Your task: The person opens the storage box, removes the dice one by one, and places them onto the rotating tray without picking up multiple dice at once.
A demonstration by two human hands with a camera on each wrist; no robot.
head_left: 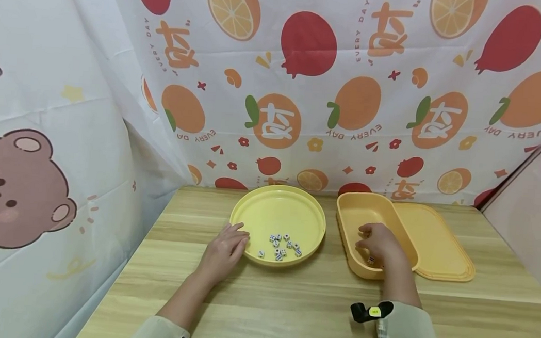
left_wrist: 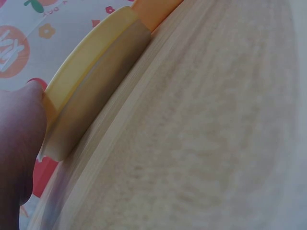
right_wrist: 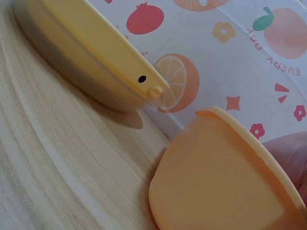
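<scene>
My left hand (head_left: 222, 251) rests at the left rim of a round yellow tray (head_left: 268, 202), fingers reaching over its edge. Several small white dice (head_left: 277, 244) with dark pips lie in the tray's near half. My right hand (head_left: 379, 242) reaches down inside an orange rectangular box (head_left: 350, 249), its thumb and fingertips apart with nothing visible between them. Below that hand, a die (head_left: 371, 260) shows on the box floor. In the right wrist view the box wall (right_wrist: 216, 177) hides most of the hand.
A flat orange lid (head_left: 438, 241) lies on the wooden table (head_left: 290, 310) right of the box. Behind the table hangs a fruit-print cloth (head_left: 311, 109), and a bear-print cloth (head_left: 90, 153) hangs on the left. The tray and box stand side by side with a narrow gap.
</scene>
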